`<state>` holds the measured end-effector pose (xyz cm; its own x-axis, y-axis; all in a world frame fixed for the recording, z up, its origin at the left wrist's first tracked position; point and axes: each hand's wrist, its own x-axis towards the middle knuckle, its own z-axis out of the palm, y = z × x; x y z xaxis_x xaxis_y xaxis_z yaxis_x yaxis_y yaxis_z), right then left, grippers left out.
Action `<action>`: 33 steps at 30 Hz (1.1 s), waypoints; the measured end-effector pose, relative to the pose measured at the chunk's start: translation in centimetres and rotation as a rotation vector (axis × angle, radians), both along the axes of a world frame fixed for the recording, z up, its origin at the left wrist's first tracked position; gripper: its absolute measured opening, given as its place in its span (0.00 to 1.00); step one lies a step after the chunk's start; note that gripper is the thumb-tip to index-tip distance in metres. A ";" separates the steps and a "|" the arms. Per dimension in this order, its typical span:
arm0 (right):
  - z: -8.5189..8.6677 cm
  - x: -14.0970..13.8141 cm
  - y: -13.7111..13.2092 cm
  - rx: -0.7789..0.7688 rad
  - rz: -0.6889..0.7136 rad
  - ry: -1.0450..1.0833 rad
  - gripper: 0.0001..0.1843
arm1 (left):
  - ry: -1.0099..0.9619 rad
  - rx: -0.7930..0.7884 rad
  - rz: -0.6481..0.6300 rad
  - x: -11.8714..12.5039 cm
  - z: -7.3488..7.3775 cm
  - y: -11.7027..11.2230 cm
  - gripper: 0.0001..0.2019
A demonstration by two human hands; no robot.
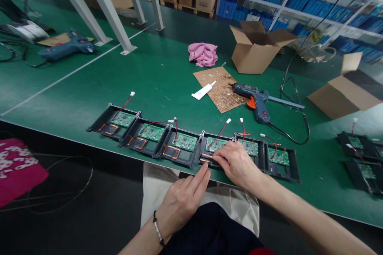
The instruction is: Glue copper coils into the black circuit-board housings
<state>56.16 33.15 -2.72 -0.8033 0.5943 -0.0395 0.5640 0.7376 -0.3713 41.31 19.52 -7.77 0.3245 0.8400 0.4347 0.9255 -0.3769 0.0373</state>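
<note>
Several black plastic housings (157, 145) lie in a row along the bench's front edge, each with a green circuit board (184, 141) and a red-and-black lead ending in a white plug. In the fourth from the left sits a copper coil (206, 156). My right hand (237, 163) is closed, its thumb and fingertips pinching at this coil's right side and partly covering it. My left hand (185, 193) comes from below with fingers stretched out, the index tip touching the coil's lower edge. Three housings further left hold flat copper coils (171, 152).
Behind the row lie a glue gun (254, 99), a stained cardboard sheet (223, 91), a white tube (204, 91) and a pink cloth (203, 54). Open cartons (254, 55) stand behind. More housings (359, 159) lie at right. Another glue gun (67, 46) rests at left near metal legs (109, 12).
</note>
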 end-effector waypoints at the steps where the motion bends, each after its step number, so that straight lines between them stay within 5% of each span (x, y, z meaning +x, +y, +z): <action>1: 0.0 -0.1 0.0 0.008 -0.009 -0.009 0.10 | 0.001 -0.001 0.003 0.0 0.1 0.1 0.15; 11: -0.8 -0.8 -0.3 0.130 -0.083 -0.058 0.11 | 0.122 -0.174 0.140 1.3 2.1 1.9 0.05; 23: -0.8 2.5 -1.4 0.203 0.195 0.167 0.15 | 0.186 -0.321 0.221 2.0 2.5 2.0 0.07; 33: -0.9 3.2 -1.9 0.259 0.302 0.048 0.20 | 0.217 -0.300 0.231 2.3 1.8 1.7 0.13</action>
